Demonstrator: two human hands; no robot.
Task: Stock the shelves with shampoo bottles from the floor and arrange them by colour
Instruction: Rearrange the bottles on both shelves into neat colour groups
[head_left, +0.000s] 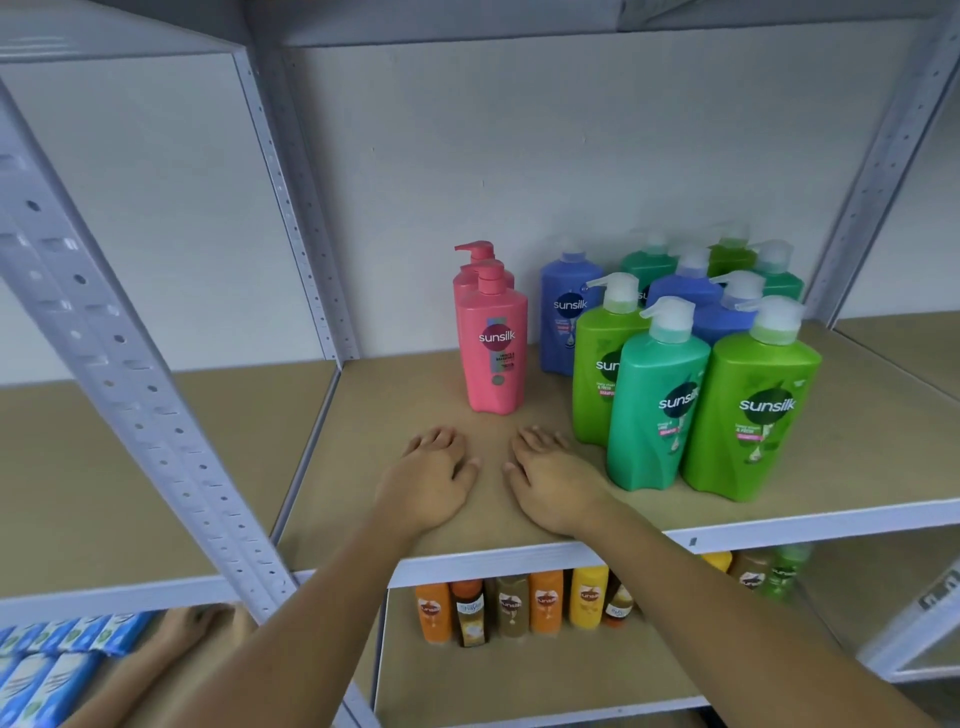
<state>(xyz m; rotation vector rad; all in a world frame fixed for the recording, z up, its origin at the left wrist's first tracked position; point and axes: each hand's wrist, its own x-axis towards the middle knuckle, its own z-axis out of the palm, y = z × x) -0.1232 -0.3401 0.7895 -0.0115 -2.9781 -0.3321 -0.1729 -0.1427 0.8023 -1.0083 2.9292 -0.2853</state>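
My left hand (428, 480) and my right hand (553, 480) rest palm-down and empty on the brown shelf board (374, 441), side by side near its front edge. Just behind them stand three pink pump bottles (493, 343) in a row going back. To the right is a cluster of green bottles (748, 410), teal bottles (657, 405) and blue bottles (563, 317), mixed together. My right hand lies just left of the nearest teal bottle.
Grey perforated uprights (130, 374) frame the bay. On the shelf below stand orange, brown and yellow bottles (545, 603). Blue packets (47, 670) lie at the lower left. The left half of the brown shelf board holds nothing.
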